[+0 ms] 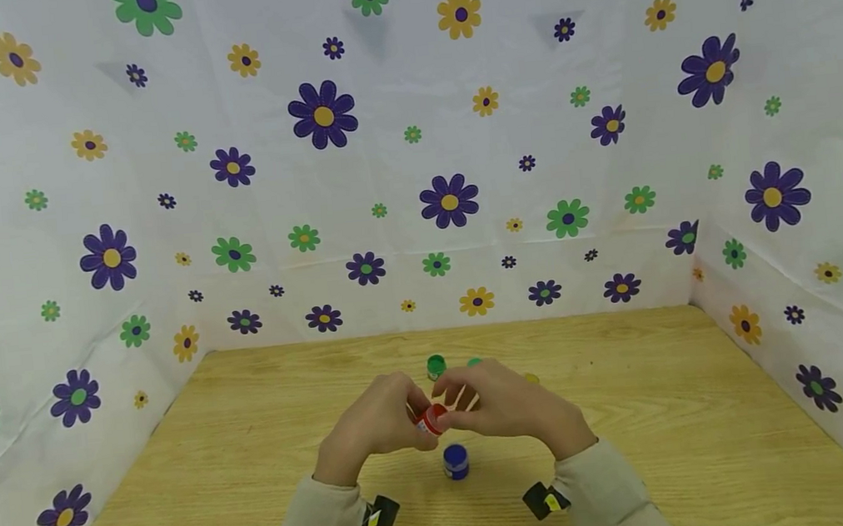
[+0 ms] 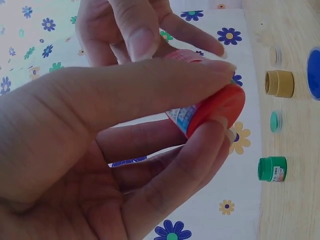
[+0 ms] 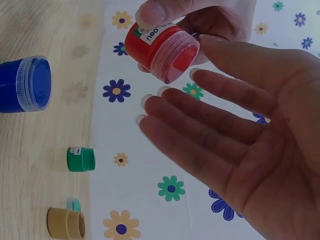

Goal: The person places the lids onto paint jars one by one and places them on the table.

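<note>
The left hand (image 1: 378,417) had its grip closed on a small red jar (image 3: 149,50), thumb on one side and fingers on the other, partly covering its printed label. The jar was tilted above the middle of the table (image 1: 260,478), its clear ribbed lid (image 3: 175,57) facing the right hand (image 1: 504,399); red showed through that lid. The right hand's grip was loose and spread, fingers extended and holding nothing, with the thumb tip right at the lid's rim; whether it touched could not be told.

Below the hands, nearer the table's front edge, stood a blue jar (image 1: 456,462) under a clear lid, blue visible inside; the left wrist view cut it off at the side. The front edge itself lay outside the head view.

Toward the back edge stood a green jar (image 1: 436,368), open-mouthed, its contents hard to make out. Beside it lay a green lid (image 2: 276,121), half hidden by the right hand in the head view. A tan jar (image 2: 279,83), also open, stood next along, near a pale lid (image 2: 275,56); how full it was could not be told.
</note>
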`<state>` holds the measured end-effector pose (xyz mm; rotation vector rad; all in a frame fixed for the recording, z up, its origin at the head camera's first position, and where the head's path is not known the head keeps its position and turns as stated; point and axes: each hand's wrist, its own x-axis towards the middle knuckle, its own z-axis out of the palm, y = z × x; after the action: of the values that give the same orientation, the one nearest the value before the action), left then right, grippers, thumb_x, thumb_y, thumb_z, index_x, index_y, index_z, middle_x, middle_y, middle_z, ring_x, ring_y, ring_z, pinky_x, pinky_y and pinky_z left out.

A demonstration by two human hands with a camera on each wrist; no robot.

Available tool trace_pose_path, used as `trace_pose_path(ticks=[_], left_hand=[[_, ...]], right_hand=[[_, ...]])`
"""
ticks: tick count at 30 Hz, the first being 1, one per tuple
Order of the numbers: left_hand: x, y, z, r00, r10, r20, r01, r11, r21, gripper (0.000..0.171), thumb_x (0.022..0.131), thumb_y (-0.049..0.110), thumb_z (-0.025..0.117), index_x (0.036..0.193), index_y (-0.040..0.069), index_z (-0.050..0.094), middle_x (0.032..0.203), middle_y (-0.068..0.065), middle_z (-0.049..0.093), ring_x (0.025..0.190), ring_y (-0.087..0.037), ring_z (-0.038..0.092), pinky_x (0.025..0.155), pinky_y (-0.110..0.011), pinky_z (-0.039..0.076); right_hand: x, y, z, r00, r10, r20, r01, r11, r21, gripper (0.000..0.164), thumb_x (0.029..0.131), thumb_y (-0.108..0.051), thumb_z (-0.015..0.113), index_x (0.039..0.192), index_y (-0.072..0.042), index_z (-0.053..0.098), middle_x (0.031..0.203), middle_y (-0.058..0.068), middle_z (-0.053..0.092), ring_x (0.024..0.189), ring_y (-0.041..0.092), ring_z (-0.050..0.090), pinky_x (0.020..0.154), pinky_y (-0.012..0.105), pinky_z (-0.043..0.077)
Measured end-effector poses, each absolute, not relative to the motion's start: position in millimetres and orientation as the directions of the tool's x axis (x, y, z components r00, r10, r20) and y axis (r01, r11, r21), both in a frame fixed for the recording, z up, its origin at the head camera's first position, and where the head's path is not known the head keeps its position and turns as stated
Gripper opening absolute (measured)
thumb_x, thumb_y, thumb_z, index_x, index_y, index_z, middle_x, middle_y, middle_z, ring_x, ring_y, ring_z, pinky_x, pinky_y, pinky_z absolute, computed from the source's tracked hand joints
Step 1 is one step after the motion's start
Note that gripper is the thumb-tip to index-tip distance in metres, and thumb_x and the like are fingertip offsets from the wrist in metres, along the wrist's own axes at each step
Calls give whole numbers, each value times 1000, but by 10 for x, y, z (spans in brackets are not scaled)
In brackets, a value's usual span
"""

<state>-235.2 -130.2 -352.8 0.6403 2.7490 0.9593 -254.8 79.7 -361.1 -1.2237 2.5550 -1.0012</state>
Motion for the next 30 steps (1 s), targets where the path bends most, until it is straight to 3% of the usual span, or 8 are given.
trace_pose_path(ticks=[11,30], left_hand=[[-2358,-1315,-3538,-899,438,-10,335,702,628,12,74,4,87,81,9,79,72,1,73,64,-13,63,60,-29,52],[-2351,-1312,-3525,-901,434,-18,324,700,636,13,74,4,88,83,7,79,74,0,74,66,-13,64,62,-29,54]], right_hand=[[-2554,777,-3591,-628,-756,183,-651,381,-656,19,95,-8,74,113,-9,71,112,6,74,101,23,74,82,25,61],[-2556,780,-3593,-616,-765,187,-666,378,-643,22,94,-5,74,115,-8,70,113,7,75,101,23,74,81,23,60]])
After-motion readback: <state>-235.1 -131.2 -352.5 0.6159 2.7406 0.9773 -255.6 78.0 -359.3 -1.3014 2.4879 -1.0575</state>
